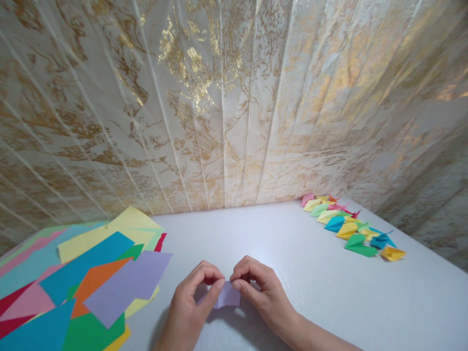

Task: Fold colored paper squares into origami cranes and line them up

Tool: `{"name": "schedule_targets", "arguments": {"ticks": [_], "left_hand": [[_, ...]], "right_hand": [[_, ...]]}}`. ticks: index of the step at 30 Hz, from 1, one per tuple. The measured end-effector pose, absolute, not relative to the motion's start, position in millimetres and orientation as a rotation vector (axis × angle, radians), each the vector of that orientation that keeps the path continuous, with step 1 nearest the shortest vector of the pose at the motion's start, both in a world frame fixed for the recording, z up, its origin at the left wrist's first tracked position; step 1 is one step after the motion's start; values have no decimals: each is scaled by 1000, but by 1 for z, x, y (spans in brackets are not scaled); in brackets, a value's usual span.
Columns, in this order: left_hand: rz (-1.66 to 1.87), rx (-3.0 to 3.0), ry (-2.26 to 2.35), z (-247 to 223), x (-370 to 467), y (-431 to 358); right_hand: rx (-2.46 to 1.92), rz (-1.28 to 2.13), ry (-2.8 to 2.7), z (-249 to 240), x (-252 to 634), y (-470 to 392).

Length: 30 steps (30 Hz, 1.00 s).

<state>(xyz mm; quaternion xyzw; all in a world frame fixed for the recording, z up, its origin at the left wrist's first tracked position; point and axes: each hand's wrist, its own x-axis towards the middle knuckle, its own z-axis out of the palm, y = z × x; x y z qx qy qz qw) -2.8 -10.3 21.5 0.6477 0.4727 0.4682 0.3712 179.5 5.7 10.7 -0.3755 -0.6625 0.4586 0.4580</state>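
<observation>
A small folded piece of lilac paper (pixel 227 294) is pinched between both hands just above the white table (pixel 292 253). My left hand (pixel 190 304) grips its left edge with thumb and bent fingers. From the other side my right hand (pixel 261 290) holds the paper's right edge with thumb and fingertips. The two hands nearly touch at the bottom middle of the view.
A loose pile of coloured paper sheets (pixel 73 282) covers the table's left side, a lilac sheet (pixel 126 285) on top. A row of several folded paper figures (pixel 351 224) lies at the right near the gold-patterned wall (pixel 234 97).
</observation>
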Motion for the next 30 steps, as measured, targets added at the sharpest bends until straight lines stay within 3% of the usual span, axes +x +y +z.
{"name": "schedule_targets", "arguments": {"ticks": [14,17,23,30], "left_hand": [[1370,1748,1238,20,-6,-8],[1311,1747,1235,16,-5,-12],[1079,1592,1196,11,5,-20],[1084,1469,1227,12,8,-18]], "right_hand": [[-980,1133,-1593,13,177,4],[-945,947,-1654,12,179,5],[-804,264,-1975,19,183,3],[-722,-47,-2129,25,178,-5]]}}
